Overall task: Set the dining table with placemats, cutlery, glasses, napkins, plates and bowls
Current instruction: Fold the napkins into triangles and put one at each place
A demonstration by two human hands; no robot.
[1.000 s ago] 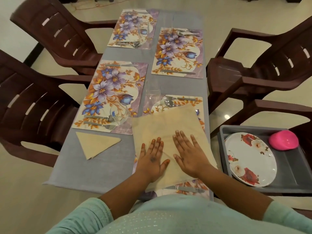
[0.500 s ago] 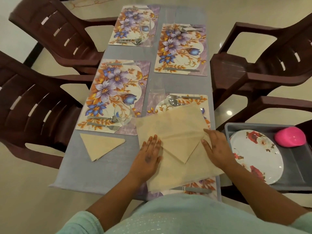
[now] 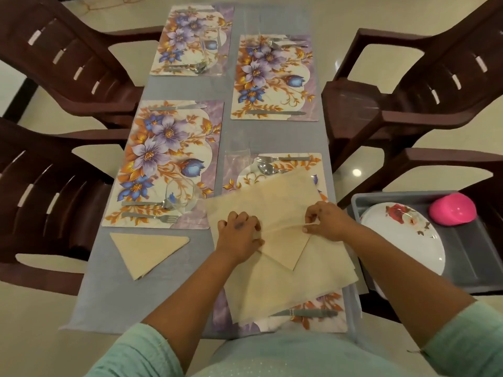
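the step in hand looks to be napkin folding: a cream napkin [image 3: 275,273] lies spread over the near right placemat [image 3: 313,321], covering most of it, with one corner turned down into a triangle across the middle. the left hand [image 3: 239,235] rests on the fold's left end with its fingers curled down onto the cloth, though whether they pinch it or only press is hard to tell from this angle. the right hand [image 3: 328,220] pinches the fold's right edge between thumb and fingertips. a finished folded napkin [image 3: 144,250] lies on the table [image 3: 109,300] just below the near left placemat [image 3: 163,170]. the next move probably calls for creasing this fold flat, then bringing the remaining cloth over to match that triangle. plates [image 3: 408,235] and a pink bowl [image 3: 453,209] wait in the grey tray [image 3: 468,265] at the right.
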